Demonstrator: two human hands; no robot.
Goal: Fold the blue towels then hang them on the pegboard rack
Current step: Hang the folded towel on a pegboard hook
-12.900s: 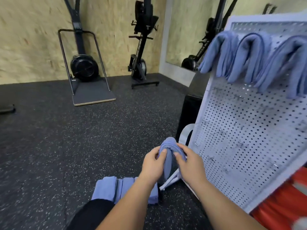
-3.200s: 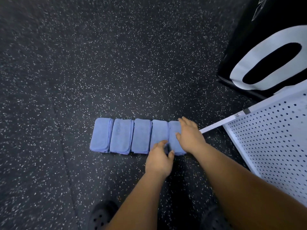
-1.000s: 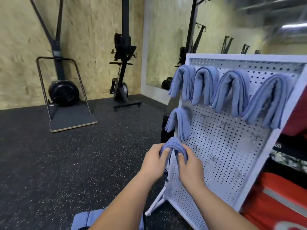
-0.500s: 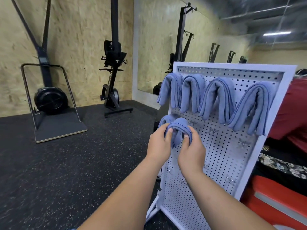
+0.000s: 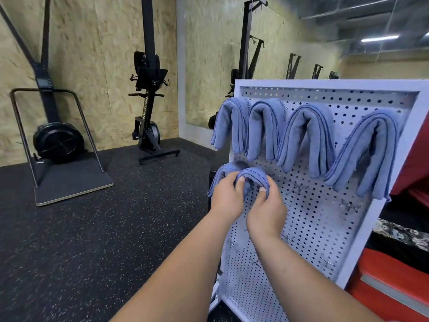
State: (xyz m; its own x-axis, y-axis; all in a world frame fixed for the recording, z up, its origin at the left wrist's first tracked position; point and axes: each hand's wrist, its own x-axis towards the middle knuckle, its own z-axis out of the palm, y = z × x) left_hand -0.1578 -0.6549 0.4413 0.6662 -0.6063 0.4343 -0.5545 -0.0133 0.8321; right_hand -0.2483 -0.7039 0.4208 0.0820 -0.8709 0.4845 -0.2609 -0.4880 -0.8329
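While both hands are up at the pegboard rack [image 5: 313, 217], the folded blue towel [image 5: 254, 176] sits arched between them in the second row, near the rack's left edge. It's just beside the hung towel [image 5: 222, 173] already draped there. The left hand [image 5: 228, 196] pinches the left side of the arch and the right hand [image 5: 267, 210] grips the right side, so both sets of fingers are curled on the cloth. Compared to a second ago, the towel has come up from low near the rack's bottom-left corner to this row. Can't tell if it's on a peg, the hands cover that bit. Four more towels [image 5: 308, 117] hang along the top edge, and the rack stands on the speckled black floor [image 5: 116, 240].
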